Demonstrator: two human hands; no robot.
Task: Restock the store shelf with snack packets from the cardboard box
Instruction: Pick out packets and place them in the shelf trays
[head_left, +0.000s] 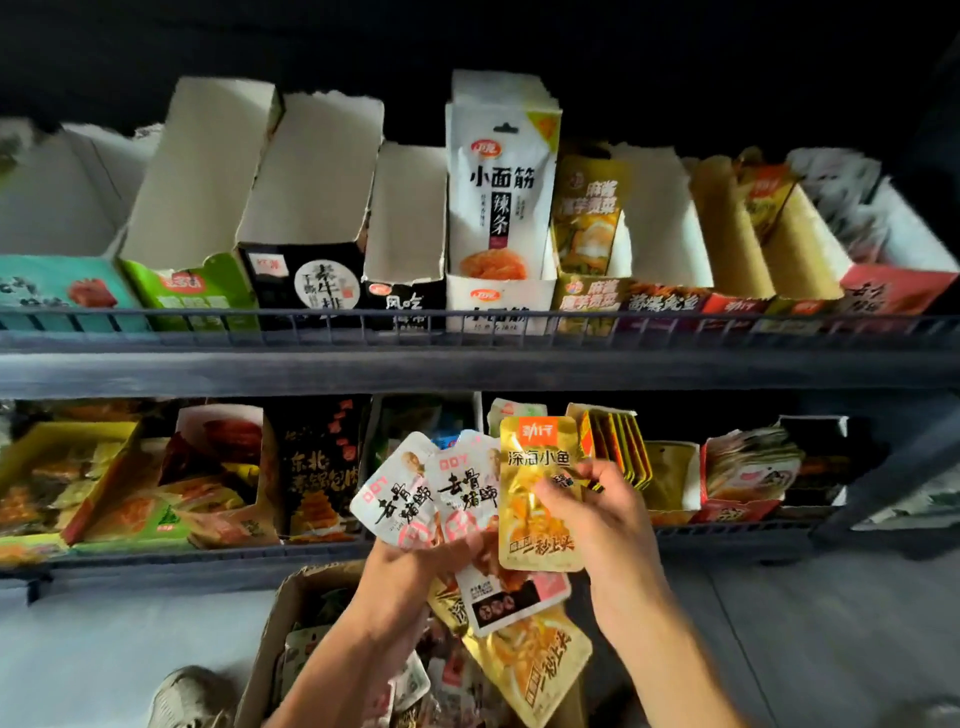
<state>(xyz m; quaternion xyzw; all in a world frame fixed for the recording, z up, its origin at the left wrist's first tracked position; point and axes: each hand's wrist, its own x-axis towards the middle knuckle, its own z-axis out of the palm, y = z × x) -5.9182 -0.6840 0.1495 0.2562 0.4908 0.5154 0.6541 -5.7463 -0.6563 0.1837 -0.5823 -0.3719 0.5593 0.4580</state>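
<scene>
My left hand (410, 571) grips a fanned bunch of snack packets: white-and-pink ones (441, 488) on top, with a gold one (535, 660) hanging below. My right hand (597, 509) pinches an upright gold fish-snack packet (537, 493) at its right edge, in front of the lower shelf (727, 532). Below my hands, the open cardboard box (275, 634) on the floor holds several more packets.
The upper shelf (467, 364) carries a row of torn-open display cartons, most looking empty; one holds tall white packets (498, 197). Cartons of mixed snacks fill the lower shelf. A shoe (187, 696) is on the pale floor left of the box.
</scene>
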